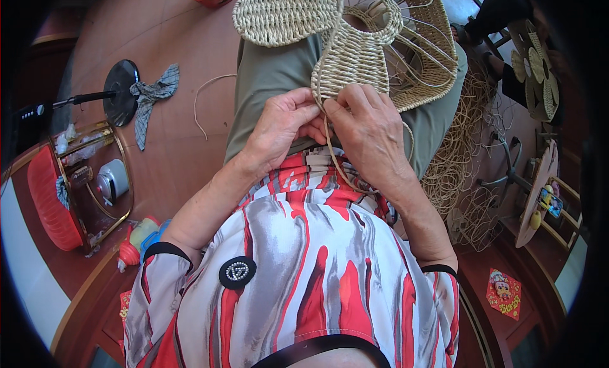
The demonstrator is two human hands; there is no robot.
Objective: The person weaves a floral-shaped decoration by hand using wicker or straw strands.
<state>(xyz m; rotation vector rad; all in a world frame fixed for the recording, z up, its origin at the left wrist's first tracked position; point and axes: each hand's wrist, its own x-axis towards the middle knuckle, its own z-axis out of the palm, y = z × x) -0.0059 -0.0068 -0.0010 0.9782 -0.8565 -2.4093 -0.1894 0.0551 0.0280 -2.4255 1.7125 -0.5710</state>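
A tan woven piece (352, 63) with petal-like panels lies across my lap on olive trousers. Its near panel reaches down to my fingers, and open loops of cord show at its right. My left hand (288, 124) is closed, pinching the near left corner where a cord (331, 146) meets the weave. Opposite it, my right hand (371, 130) is also closed, its thumb and forefinger pressed on that same cord close to the edge. From there the cord hangs in a loop over my patterned shirt. My palms hide part of the edge.
A heap of loose cord (460, 158) covers the floor at the right. Beyond it a person (501, 25) sits near another woven piece (539, 76). Leftward stand a black round base (120, 92) with a checked cloth (154, 98), and a red seat (51, 197). A phone (550, 203) rests at far right.
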